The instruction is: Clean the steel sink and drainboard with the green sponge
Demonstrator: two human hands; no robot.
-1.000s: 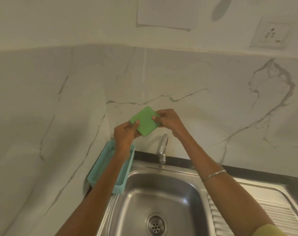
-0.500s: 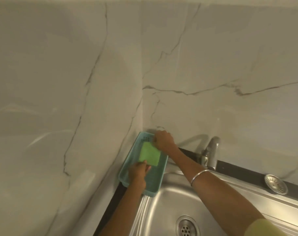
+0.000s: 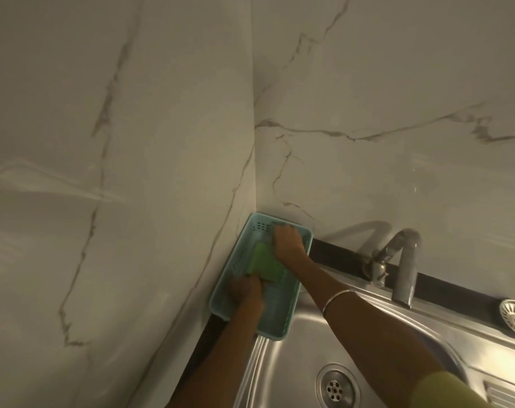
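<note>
Head view shows me the green sponge (image 3: pixel 265 264) lying in the teal basket (image 3: pixel 279 322) at the sink (image 3: pixel 294 363) corner, my left hand (image 3: pixel 246 291) gripping its near edge, my right hand (image 3: pixel 288 241) resting loosely beside it, and I judge it light, soft, best pinched by edges.

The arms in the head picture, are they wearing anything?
Both forearms are bare. The right arm has a thin silver metal bangle round the wrist, and a yellow-green sleeve shows at the bottom edge of the picture. The left hand and right hand wear no gloves; the blur hides whether there are rings.
</note>
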